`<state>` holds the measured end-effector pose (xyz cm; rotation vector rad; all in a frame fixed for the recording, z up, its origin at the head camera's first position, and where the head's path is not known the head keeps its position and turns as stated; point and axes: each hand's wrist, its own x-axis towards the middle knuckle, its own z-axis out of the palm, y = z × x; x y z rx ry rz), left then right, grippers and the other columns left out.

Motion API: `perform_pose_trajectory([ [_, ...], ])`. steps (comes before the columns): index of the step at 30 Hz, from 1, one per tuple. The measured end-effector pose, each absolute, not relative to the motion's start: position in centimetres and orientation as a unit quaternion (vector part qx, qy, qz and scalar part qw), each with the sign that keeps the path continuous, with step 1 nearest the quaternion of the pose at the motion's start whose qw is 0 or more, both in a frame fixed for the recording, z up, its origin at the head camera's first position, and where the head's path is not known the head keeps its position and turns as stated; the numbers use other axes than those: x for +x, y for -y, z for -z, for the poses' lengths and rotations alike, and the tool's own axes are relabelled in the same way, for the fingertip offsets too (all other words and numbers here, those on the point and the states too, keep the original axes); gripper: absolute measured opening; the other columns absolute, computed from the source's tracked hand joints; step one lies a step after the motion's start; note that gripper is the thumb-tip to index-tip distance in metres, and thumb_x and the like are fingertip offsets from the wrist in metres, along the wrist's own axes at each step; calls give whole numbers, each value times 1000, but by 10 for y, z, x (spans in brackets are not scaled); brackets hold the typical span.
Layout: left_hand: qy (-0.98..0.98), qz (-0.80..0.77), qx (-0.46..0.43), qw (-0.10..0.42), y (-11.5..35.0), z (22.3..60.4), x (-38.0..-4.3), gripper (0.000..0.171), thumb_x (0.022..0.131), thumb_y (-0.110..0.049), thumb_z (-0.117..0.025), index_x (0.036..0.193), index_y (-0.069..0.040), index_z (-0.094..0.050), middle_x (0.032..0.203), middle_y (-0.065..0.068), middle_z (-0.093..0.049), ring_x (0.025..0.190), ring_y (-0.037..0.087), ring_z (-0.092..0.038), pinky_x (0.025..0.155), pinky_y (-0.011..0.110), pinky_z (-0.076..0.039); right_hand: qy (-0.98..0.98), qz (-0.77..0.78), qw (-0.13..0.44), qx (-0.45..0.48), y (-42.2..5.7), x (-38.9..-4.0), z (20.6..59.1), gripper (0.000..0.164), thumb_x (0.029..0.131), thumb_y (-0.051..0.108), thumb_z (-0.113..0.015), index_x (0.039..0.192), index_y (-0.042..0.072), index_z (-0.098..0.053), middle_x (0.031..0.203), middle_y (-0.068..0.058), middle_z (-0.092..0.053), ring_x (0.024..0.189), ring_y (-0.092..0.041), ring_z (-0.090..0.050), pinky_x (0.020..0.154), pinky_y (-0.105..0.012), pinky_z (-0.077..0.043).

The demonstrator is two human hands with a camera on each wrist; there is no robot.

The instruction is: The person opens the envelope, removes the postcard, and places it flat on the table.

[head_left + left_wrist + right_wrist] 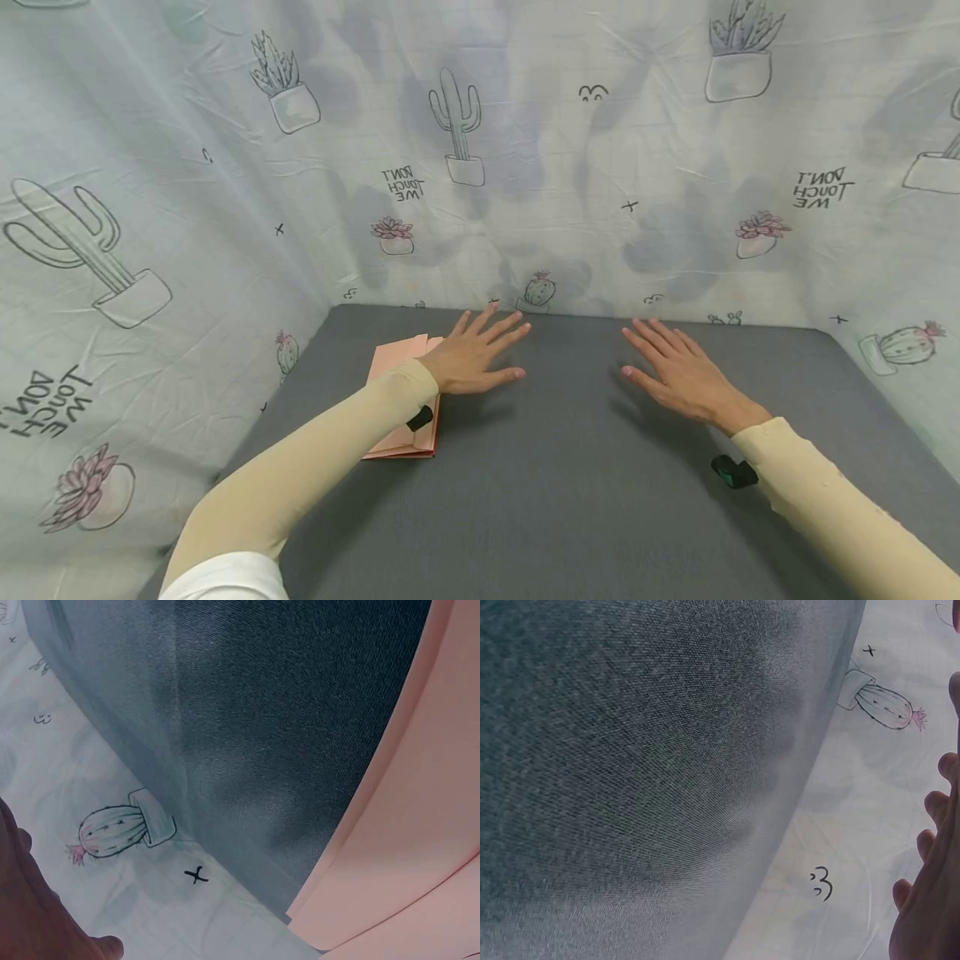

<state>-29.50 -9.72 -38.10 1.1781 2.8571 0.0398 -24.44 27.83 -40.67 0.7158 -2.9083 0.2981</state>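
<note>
Holding both arms out over the table (555, 467), the person has the left hand (480, 354) and the right hand (686, 379) palm down toward its far edge, well apart from each other, fingers straight and gripping nothing; the left fingers are fanned, the right ones closer together with the thumb apart. Shadows fall nearer than the hands, so I judge both are raised off the surface. The pink folder-like piece (397, 354) lies toward the table's far left corner, set in from the left edge, and the left sleeve (315, 467) crosses over it; whether sleeve and piece touch, I cannot tell. Doing this pose well, to my mind, means level wrists, loose fingers and a left forearm high enough that neither cloth nor the black wrist piece (420, 418) drags on the pink panels. Any handling of them would want flat fingers at the outer edges, since they look like thin card that could crease. The panels are smooth and matte, with straight sides, a raised-looking border, a curved seam and a redder line along the near edge. The table top looks like finely woven grey cloth with rounded far corners; behind it hangs a wrinkled pale curtain (540, 167) printed with potted cacti.
</note>
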Motion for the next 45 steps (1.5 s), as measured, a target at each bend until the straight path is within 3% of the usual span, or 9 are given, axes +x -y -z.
perform_pose_trajectory([
  [12,-939,-26,342,15,121,368,-287,85,98,-72,-39,164,-34,-2,173,1,-2,160,32,0,126,64,-6,949,-244,55,194,-285,-246,401,72,107,42,-48,163,9,-17,166,-26,-22,151,-50,-21,113,-71,-22],
  [16,-950,-55,304,41,151,366,-256,94,92,-72,-53,164,-26,-15,172,9,-10,160,37,-4,125,66,-7,917,-361,39,163,-298,-225,408,64,110,33,-42,162,5,-17,157,-28,-36,139,-40,-46,107,-52,-44],
  [18,-955,-80,278,57,168,371,-234,99,88,-72,-60,163,-24,-19,171,11,-14,159,39,-6,123,68,-8,896,-416,36,151,-308,-210,415,57,111,28,-38,160,5,-19,148,-16,-52,124,-24,-61,94,-37,-54],
  [21,-958,-105,256,73,190,386,-203,108,81,-71,-70,163,-19,-21,170,16,-15,158,44,-7,120,72,-13,843,-519,8,138,-329,-188,426,44,113,25,-31,155,18,-28,129,6,-68,99,-7,-71,77,-25,-58],
  [23,-960,-107,251,69,199,397,-189,114,77,-70,-74,163,-17,-22,169,21,-15,156,48,-9,117,76,-15,792,-597,-27,128,-344,-177,433,37,113,26,-26,149,29,-31,119,16,-71,93,-6,-72,73,-29,-59],
  [26,-960,-119,243,74,206,415,-177,121,71,-66,-82,162,-14,-23,168,25,-12,155,51,-7,113,80,-13,714,-685,-86,116,-363,-161,446,33,114,29,-18,142,37,-33,118,13,-74,95,-12,-73,74,-34,-60],
  [30,-958,-146,229,95,209,425,-179,118,69,-59,-87,161,-14,-27,168,26,-10,155,52,-5,114,80,-11,662,-732,-120,109,-376,-147,460,38,113,29,-12,145,37,-30,123,11,-72,100,-14,-72,77,-34,-59],
  [38,-951,-147,251,104,213,417,-215,95,82,-45,-83,158,-14,-36,167,26,-18,153,50,-19,117,65,-30,638,-755,-100,115,-390,-132,473,44,113,24,-9,151,33,-29,125,7,-72,101,-17,-72,77,-34,-59],
  [45,-949,-125,267,116,218,417,-248,95,83,-46,-81,159,-14,-34,167,25,-18,155,46,-18,118,63,-30,657,-738,-106,109,-393,-133,481,43,113,26,-10,153,31,-25,124,9,-72,101,-15,-72,77,-34,-60],
])
